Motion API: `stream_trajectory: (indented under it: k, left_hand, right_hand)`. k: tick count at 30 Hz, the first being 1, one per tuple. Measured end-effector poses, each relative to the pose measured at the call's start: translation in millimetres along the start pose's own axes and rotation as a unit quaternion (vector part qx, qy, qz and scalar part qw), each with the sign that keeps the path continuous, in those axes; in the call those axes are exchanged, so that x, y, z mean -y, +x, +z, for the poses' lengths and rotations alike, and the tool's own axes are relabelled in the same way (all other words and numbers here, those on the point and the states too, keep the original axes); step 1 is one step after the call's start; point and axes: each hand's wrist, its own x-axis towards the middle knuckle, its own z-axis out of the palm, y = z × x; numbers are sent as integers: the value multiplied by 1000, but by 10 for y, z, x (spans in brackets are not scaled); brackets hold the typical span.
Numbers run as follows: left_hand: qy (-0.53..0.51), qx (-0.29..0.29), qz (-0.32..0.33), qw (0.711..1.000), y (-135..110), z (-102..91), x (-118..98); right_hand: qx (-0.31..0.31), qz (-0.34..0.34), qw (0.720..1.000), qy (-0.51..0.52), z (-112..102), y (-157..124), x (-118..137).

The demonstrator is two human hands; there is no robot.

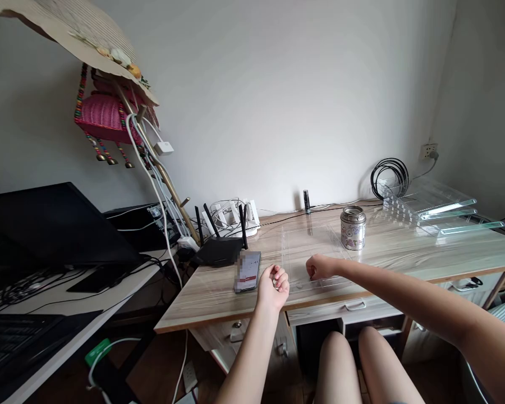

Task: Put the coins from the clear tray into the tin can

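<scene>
My left hand [273, 285] hovers over the front edge of the wooden desk [404, 249], fingers curled into a loose fist, just right of a phone [248, 270] lying flat. My right hand [320, 266] rests on the near part of a clear acrylic tray [297, 247], fingers curled closed; whether it grips anything small is hidden. A patterned metal tin [353, 227] stands behind the tray to the right.
A black router [219, 247] and white power strip [231, 216] sit at the desk's back left. Clear acrylic trays [437, 210] are stacked at the right with a coiled black cable [389, 174]. A dark monitor [50, 230] stands on the left table. My knees are under the desk.
</scene>
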Motion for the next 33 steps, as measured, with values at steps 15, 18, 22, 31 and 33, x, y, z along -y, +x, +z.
stream_trajectory:
  k: [15,18,22,31,33]
  left_hand:
    - [-66,-56,32,996,-93,-177,-176]
    - [-72,-53,26,996,-85,-197,-191]
    - [-70,-47,22,996,-73,-220,-201]
    - [-45,-54,31,997,-20,-205,-202]
    - [-45,-54,34,997,-15,-191,-191]
  right_hand:
    - [81,-34,996,31,53,328,360]
    - [109,-26,989,100,49,358,392]
    - [136,-16,974,179,10,392,411]
    - [130,68,977,153,77,471,526]
    - [142,73,974,159,91,488,540]
